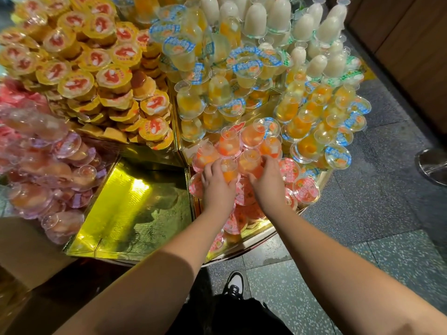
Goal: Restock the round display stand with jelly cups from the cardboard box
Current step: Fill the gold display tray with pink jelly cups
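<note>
Both hands are down in the pink-lidded pile at the stand's (pixel 285 228) near edge, the left hand (pixel 216 187) curled round an orange cup (pixel 229 170), the right hand (pixel 268 182) gripping its neighbour (pixel 249 163), and one nudge could roll the loose cups off onto the floor (pixel 362 238).

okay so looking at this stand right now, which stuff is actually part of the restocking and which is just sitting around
Part of the job:
- left hand and right hand, on the pink-lidded jelly cups
- empty gold compartment
- cardboard box

Just there:
- yellow-lidded cups
- blue-lidded cups
- white cups
- purple-lidded cups
- shoe
</note>
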Demonstrator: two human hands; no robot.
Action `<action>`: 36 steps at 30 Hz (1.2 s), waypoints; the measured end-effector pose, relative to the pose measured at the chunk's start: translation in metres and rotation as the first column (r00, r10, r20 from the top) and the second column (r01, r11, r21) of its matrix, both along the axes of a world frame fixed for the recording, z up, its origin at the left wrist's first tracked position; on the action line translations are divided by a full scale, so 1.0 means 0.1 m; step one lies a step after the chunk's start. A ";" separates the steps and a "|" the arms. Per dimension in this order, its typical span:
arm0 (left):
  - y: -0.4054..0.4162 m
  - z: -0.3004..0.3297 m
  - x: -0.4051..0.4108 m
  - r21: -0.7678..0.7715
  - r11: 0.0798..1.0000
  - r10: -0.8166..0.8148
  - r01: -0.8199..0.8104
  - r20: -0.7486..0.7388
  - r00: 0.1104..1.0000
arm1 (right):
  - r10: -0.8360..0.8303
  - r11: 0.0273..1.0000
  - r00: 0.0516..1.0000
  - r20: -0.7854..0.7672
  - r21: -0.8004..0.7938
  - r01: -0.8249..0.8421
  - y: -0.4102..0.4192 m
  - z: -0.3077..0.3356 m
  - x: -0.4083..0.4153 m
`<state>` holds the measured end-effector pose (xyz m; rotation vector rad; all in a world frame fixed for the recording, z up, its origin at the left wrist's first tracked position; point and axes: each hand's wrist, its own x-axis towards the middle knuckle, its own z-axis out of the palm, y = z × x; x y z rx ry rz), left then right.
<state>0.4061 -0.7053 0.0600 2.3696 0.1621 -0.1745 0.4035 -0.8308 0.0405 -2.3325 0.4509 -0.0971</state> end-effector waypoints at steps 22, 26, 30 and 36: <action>2.75 1.04 -0.79 -0.347 0.858 0.421 -0.379 0.053 0.905 | 0.516 0.839 0.828 0.220 0.065 -0.541 1.98 1.42 0.00; 3.83 1.08 -1.36 -0.334 0.784 0.565 -0.523 0.035 0.824 | 0.786 0.602 0.599 0.153 0.032 -0.798 3.41 1.44 -0.21; 4.96 0.89 -2.10 -0.270 0.673 0.717 -0.688 0.010 0.697 | 0.932 0.355 0.353 0.079 -0.003 -0.935 4.79 1.23 -0.64; 6.49 0.44 -3.28 -0.161 0.548 0.811 -0.821 -0.140 0.568 | 0.969 0.152 0.140 -0.204 0.045 -0.987 6.30 0.68 -1.35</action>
